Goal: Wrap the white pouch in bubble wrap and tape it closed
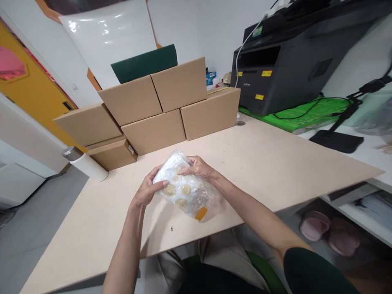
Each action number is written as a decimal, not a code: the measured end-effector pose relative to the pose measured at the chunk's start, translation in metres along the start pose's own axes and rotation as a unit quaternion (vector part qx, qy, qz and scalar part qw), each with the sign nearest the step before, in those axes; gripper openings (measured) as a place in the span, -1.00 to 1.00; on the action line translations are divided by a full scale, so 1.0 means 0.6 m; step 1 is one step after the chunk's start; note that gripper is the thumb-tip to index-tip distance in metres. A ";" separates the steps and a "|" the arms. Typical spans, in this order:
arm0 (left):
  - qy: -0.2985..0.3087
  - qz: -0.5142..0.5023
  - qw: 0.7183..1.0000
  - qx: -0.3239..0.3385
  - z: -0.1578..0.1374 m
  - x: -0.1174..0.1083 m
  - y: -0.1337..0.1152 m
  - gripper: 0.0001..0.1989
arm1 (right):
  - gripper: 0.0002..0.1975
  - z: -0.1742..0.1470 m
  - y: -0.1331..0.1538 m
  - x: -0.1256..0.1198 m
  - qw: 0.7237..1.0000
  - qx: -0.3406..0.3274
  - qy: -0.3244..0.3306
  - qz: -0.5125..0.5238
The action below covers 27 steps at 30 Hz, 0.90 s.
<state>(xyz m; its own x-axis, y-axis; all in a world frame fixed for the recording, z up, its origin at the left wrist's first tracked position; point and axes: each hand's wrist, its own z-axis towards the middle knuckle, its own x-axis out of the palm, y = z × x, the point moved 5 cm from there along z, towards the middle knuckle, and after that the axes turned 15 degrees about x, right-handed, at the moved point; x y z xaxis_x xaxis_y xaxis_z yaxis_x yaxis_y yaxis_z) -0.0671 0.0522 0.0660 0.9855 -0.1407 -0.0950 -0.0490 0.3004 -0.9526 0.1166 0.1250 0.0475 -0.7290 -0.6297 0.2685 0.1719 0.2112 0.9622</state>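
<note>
Between my two hands is a clear plastic bag (186, 183) with a white item inside that bears round yellowish-beige spots. What the white item is, I cannot tell. An orange patch shows at the bag's lower end. My left hand (147, 188) grips the left edge, thumb on top and fingers underneath. At the upper right side, my right hand (199, 167) holds the bag with its thumb laid across the front. The bag is tilted and held above the near part of the wooden table (251, 155).
Stacked cardboard boxes (153, 130) line the table's back, with a dark green box (145, 63) on top. A white bottle (88, 165) with a metal lid stands at the left edge. On the right are a black printer (260, 77), a green mat (306, 112) and a black stand (337, 139).
</note>
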 end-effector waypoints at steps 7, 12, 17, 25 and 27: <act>-0.017 -0.076 0.994 -0.081 0.021 -0.001 0.022 -0.37 | -0.30 0.014 -0.028 -0.020 0.996 0.027 -0.078 0.044; -0.095 -0.183 0.974 -0.096 0.040 0.009 0.058 -0.38 | -0.38 0.027 -0.053 -0.038 0.984 0.098 -0.106 0.107; -0.130 -0.193 0.969 -0.083 0.034 0.057 0.099 -0.21 | -0.47 0.026 -0.067 -0.075 0.947 0.066 -0.293 0.113; -0.174 -0.006 0.984 -0.037 0.025 0.051 0.157 0.01 | -0.39 0.042 -0.092 -0.105 0.904 0.104 -0.393 -0.136; -0.180 0.150 0.972 -0.012 0.020 0.035 0.154 -0.02 | -0.34 0.047 -0.096 -0.106 0.891 0.120 -0.397 -0.184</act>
<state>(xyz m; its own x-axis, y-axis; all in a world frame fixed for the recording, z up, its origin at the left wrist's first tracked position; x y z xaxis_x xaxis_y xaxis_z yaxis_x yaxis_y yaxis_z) -0.0488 0.0882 -0.0205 0.9191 0.2902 -0.2664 -0.3423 0.2540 -0.9046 0.1343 0.1741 -0.0262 -0.9622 0.0178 -0.2717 -0.2525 0.3145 0.9151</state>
